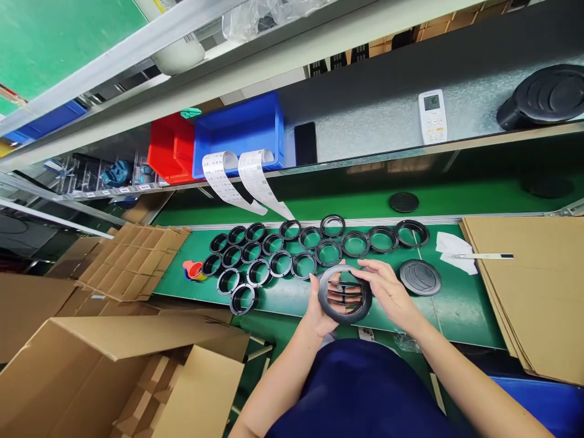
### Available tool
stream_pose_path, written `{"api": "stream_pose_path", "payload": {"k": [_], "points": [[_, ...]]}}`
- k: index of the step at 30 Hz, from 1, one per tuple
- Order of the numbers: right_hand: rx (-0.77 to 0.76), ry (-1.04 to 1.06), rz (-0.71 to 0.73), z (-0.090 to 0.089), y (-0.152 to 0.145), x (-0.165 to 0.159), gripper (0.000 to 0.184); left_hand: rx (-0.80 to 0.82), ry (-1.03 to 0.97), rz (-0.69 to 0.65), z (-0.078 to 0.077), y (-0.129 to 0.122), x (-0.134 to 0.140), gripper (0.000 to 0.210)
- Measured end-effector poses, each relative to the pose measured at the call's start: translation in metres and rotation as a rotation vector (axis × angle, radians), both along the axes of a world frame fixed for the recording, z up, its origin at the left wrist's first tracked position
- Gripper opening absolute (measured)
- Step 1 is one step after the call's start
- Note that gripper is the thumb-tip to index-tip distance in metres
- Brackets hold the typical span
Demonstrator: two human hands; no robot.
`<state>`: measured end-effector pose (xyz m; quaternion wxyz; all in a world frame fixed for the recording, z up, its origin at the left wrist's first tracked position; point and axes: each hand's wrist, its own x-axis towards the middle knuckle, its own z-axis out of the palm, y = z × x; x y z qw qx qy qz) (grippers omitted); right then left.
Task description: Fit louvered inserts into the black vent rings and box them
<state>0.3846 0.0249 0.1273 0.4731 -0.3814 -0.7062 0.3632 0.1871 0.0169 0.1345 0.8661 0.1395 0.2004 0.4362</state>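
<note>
Above the front edge of the green bench I hold a round black air vent, tilted toward me, with slats across its opening. My left hand grips its left rim, thumb in front and fingers showing behind through the slats. My right hand is closed on the upper right of the rim with its fingertips. Several black rings stand in rows on the bench beyond and left of the vent. A closed round black vent lies just right of my right hand.
Flat cardboard sheets with a pen lie at right. An open carton and a cardboard divider are at left. The shelf above holds a blue bin, red bin, phone and remote.
</note>
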Motion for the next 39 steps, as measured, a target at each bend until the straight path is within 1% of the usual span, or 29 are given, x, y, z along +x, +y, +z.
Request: {"api": "stream_pose_path", "payload": {"k": [3, 7, 9, 11, 12, 13, 15, 16, 17, 20, 21, 22, 23, 24, 25, 26, 28, 30, 32, 33, 35, 37, 39], "points": [[0.024, -0.028, -0.002, -0.003, 0.001, -0.007, 0.04, 0.004, 0.008, 0.008, -0.002, 0.005, -0.005, 0.094], [0.018, -0.07, -0.03, -0.007, 0.007, -0.016, 0.043, -0.06, 0.003, 0.006, -0.005, 0.013, -0.012, 0.093], [0.005, -0.091, -0.075, -0.011, 0.01, -0.022, 0.046, -0.1, -0.006, 0.006, -0.008, 0.018, -0.016, 0.092], [0.058, -0.155, -0.125, -0.019, 0.01, -0.029, 0.048, -0.156, -0.008, 0.022, -0.012, 0.023, -0.022, 0.087], [0.114, -0.216, -0.111, -0.023, 0.01, -0.034, 0.049, -0.206, -0.001, 0.041, -0.015, 0.025, -0.025, 0.082], [0.177, -0.292, -0.066, -0.028, 0.01, -0.038, 0.05, -0.267, 0.018, 0.067, -0.018, 0.027, -0.028, 0.077], [0.256, -0.458, 0.074, -0.037, 0.009, -0.046, 0.056, -0.396, 0.091, 0.107, -0.025, 0.029, -0.032, 0.067], [0.245, -0.527, 0.134, -0.041, 0.01, -0.049, 0.065, -0.449, 0.13, 0.104, -0.029, 0.03, -0.033, 0.065], [0.205, -0.577, 0.165, -0.044, 0.011, -0.053, 0.078, -0.481, 0.161, 0.085, -0.032, 0.03, -0.032, 0.065], [0.02, -0.637, 0.195, -0.05, 0.019, -0.062, 0.121, -0.474, 0.181, 0.006, -0.039, 0.032, -0.026, 0.076], [-0.035, -0.63, 0.22, -0.052, 0.025, -0.064, 0.13, -0.455, 0.179, -0.006, -0.04, 0.033, -0.024, 0.081], [-0.077, -0.611, 0.246, -0.055, 0.033, -0.064, 0.133, -0.431, 0.184, -0.021, -0.04, 0.035, -0.023, 0.085], [-0.111, -0.589, 0.257, -0.06, 0.043, -0.062, 0.131, -0.408, 0.197, -0.042, -0.041, 0.037, -0.024, 0.088], [-0.138, -0.57, 0.229, -0.066, 0.056, -0.058, 0.126, -0.389, 0.221, -0.064, -0.041, 0.04, -0.025, 0.09], [-0.159, -0.561, 0.152, -0.073, 0.071, -0.05, 0.121, -0.374, 0.251, -0.083, -0.041, 0.042, -0.029, 0.091], [-0.177, -0.571, 0.03, -0.082, 0.088, -0.039, 0.115, -0.361, 0.285, -0.094, -0.04, 0.045, -0.034, 0.089], [-0.214, -0.652, -0.294, -0.101, 0.123, -0.007, 0.105, -0.345, 0.345, -0.077, -0.041, 0.048, -0.049, 0.081], [-0.259, -0.787, -0.586, -0.118, 0.153, 0.033, 0.102, -0.36, 0.374, -0.031, -0.043, 0.049, -0.067, 0.073], [-0.316, -0.917, -0.775, -0.134, 0.173, 0.071, 0.103, -0.413, 0.388, 0.017, -0.048, 0.046, -0.085, 0.069], [-0.346, -0.971, -0.83, -0.141, 0.178, 0.087, 0.105, -0.452, 0.4, 0.043, -0.05, 0.043, -0.093, 0.068], [-0.405, -1.067, -0.869, -0.153, 0.183, 0.111, 0.108, -0.519, 0.458, 0.084, -0.056, 0.037, -0.106, 0.065], [-0.447, -1.159, -0.859, -0.162, 0.185, 0.126, 0.11, -0.556, 0.557, 0.103, -0.061, 0.03, -0.114, 0.063], [-0.443, -1.247, -0.831, -0.168, 0.186, 0.134, 0.108, -0.557, 0.664, 0.111, -0.064, 0.025, -0.118, 0.062]]}}
